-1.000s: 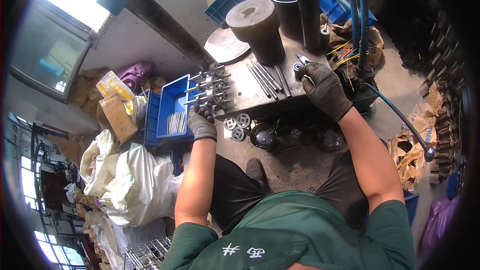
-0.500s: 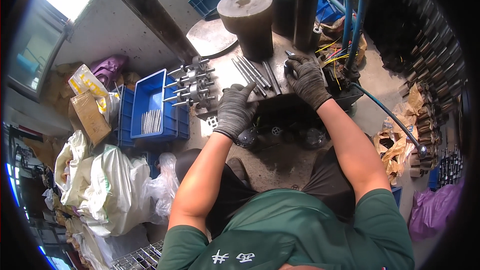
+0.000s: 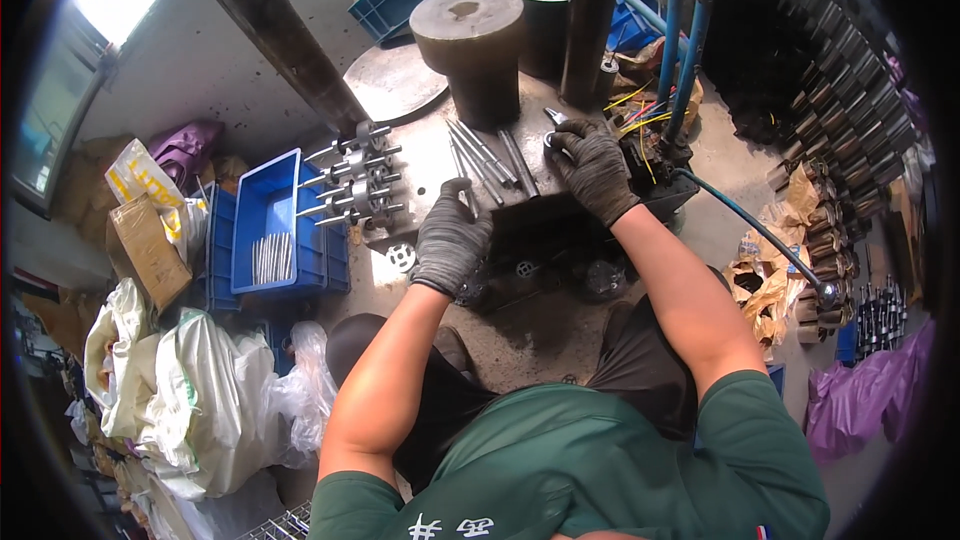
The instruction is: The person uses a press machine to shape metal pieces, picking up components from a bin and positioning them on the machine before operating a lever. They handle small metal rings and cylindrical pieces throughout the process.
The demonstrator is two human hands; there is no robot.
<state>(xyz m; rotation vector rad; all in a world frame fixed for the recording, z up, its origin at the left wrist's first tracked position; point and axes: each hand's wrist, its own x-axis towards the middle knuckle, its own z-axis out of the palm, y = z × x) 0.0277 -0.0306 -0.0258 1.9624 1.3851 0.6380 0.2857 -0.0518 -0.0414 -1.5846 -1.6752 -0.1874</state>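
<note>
My left hand (image 3: 452, 240), in a grey knit glove, is at the near edge of the metal bench plate (image 3: 420, 155). Its fingertips are pinched at the near end of a slim metal rod (image 3: 457, 158), beside several more rods (image 3: 487, 158) lying together. A thicker, darker rod (image 3: 519, 164) lies to their right. Gloved too, my right hand (image 3: 598, 172) is closed on a small shiny metal part (image 3: 555, 118) at the plate's right side; the palm hides some of it. At the left edge stand several round metal pieces with pins through them (image 3: 362, 180).
A heavy round-topped metal block (image 3: 467, 25) rises behind the rods, beside a dark pillar (image 3: 592, 30). Left of the bench is a blue bin (image 3: 265, 275) with rods inside. A ball-ended lever (image 3: 760, 230) juts out at right, near wires (image 3: 655, 120).
The view has shifted slightly, moving the scene leftward. My left hand has turned and its fingertips have come to a rod. My right hand still grips the shiny part.
</note>
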